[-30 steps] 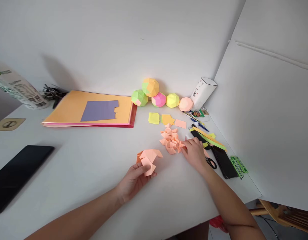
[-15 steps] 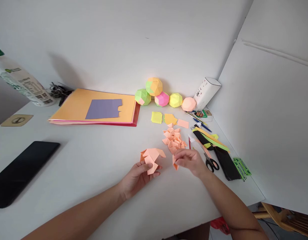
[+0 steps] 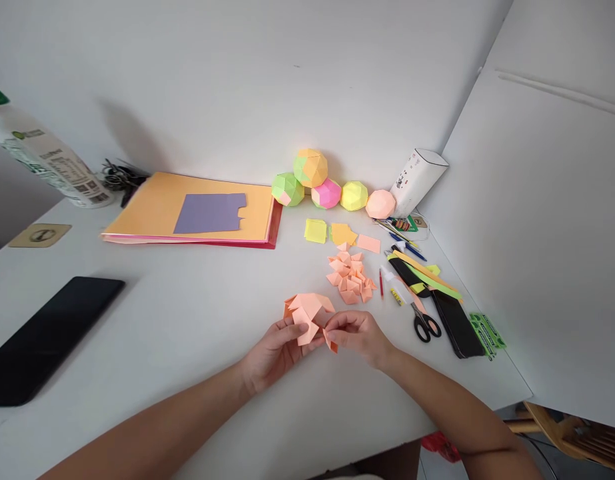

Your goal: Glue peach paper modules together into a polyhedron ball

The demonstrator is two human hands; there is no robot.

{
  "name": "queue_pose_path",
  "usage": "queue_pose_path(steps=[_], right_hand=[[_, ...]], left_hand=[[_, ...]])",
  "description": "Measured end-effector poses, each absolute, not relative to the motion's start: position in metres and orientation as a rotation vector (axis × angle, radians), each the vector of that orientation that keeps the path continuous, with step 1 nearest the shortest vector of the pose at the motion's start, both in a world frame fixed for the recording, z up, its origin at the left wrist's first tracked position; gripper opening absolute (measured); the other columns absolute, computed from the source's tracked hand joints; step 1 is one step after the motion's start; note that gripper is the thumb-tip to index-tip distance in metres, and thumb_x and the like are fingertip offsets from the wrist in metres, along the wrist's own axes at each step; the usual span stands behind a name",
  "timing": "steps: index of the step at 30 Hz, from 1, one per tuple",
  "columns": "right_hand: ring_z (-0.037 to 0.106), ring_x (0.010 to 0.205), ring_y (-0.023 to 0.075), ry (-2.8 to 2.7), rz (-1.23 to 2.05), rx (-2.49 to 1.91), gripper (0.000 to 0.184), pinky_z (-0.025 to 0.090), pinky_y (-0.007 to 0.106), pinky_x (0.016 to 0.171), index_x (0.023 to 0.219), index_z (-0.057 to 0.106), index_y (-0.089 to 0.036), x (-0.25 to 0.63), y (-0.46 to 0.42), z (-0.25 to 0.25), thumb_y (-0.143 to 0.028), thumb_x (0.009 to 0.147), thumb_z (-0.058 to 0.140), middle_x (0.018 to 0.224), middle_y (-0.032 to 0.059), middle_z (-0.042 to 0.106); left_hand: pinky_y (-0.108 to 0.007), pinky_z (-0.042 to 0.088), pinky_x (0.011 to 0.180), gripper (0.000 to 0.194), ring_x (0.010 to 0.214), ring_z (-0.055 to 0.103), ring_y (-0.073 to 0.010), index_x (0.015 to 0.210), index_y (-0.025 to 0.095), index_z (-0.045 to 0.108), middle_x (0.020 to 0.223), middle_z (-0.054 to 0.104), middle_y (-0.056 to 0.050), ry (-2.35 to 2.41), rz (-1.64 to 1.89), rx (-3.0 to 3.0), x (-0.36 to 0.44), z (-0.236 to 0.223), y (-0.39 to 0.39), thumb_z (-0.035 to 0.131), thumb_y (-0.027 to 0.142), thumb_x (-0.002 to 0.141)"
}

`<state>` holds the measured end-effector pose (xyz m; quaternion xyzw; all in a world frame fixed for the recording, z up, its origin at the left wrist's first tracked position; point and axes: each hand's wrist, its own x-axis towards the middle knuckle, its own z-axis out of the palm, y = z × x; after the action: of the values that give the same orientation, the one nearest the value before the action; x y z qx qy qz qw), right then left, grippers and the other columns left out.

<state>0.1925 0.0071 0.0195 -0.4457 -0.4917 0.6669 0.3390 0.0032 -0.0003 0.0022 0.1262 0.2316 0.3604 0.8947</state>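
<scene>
My left hand [image 3: 280, 350] is closed on a partly joined peach origami piece [image 3: 307, 313], thumb across its front. Between the thumb and fingers of my right hand [image 3: 360, 337] is a small folded peach paper unit [image 3: 330, 341]. It sits right beside the lower right of the origami piece; whether the two touch I cannot tell. Just beyond my hands lies a pile of folded peach paper units [image 3: 351, 273]. Several finished paper balls [image 3: 326, 193] in green, orange, pink, yellow and peach rest against the wall.
Scissors [image 3: 426, 325], a glue tube [image 3: 394, 287], a black phone [image 3: 457, 323] and paper strips [image 3: 427, 270] lie at right. Sticky notes [image 3: 316, 231] are behind the pile. On the left are a paper stack [image 3: 202, 183], a larger black device [image 3: 52, 340] and a white bottle [image 3: 47, 157].
My right hand has picked a folded paper unit from the pile and brought it left, up to the origami piece. My left hand keeps its hold. The view has shifted slightly.
</scene>
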Motion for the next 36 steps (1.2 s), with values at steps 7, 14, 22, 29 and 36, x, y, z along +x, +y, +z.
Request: queue_pose_path(steps=[7,14,22,29,36], right_hand=[[0.053,0.059,0.0105,-1.243,1.741,-1.218,0.018,0.044,0.027,0.06,0.074,0.065,-0.017,0.1907,0.0082,0.0162,-0.032,0.068,0.073,0.061,-0.0025,0.059],[0.06,0.082,0.0178,-1.635,1.396,-1.155,0.013,0.048,0.034,0.077,0.083,0.068,-0.019,0.1921,0.0029,0.0222,-0.03,0.08,0.061,0.085,0.0053,0.066],[0.063,0.076,0.0181,-1.736,1.19,-1.181,0.013,0.051,0.032,0.07,0.077,0.07,-0.02,0.1926,0.0006,0.0143,-0.029,0.08,0.061,0.083,0.0061,0.068],[0.056,0.06,0.013,-1.37,1.631,-1.382,0.021,0.047,0.028,0.059,0.069,0.068,-0.017,0.1943,0.0045,0.019,-0.038,0.074,0.067,0.063,0.0009,0.062],[0.054,0.059,0.0116,-1.304,1.699,-1.299,0.021,0.046,0.027,0.059,0.067,0.068,-0.016,0.1921,0.0056,0.0216,-0.036,0.074,0.068,0.061,-0.0004,0.061]], left_hand=[[-0.034,0.049,0.082,0.02,0.087,0.065,-0.0228,0.099,0.013,0.065,0.093,0.069,-0.012,0.489,0.74,0.285,0.0035,0.0036,-0.0012,0.058,0.02,0.082],[-0.031,0.049,0.071,0.012,0.072,0.064,-0.0194,0.086,0.013,0.067,0.076,0.068,-0.008,0.5,0.78,0.273,0.0053,0.0044,-0.0027,0.063,0.021,0.078],[-0.034,0.048,0.073,0.009,0.074,0.064,-0.0208,0.084,0.014,0.067,0.077,0.068,-0.008,0.528,0.781,0.266,0.0049,0.0034,-0.0026,0.063,0.02,0.079],[-0.031,0.046,0.069,0.01,0.071,0.059,-0.0183,0.073,0.014,0.066,0.072,0.063,-0.006,0.536,0.793,0.306,0.0071,0.0047,-0.0038,0.064,0.023,0.078],[-0.032,0.045,0.075,0.011,0.074,0.062,-0.0204,0.084,0.015,0.068,0.079,0.069,-0.008,0.558,0.769,0.395,0.0059,0.0053,-0.0009,0.064,0.022,0.077]])
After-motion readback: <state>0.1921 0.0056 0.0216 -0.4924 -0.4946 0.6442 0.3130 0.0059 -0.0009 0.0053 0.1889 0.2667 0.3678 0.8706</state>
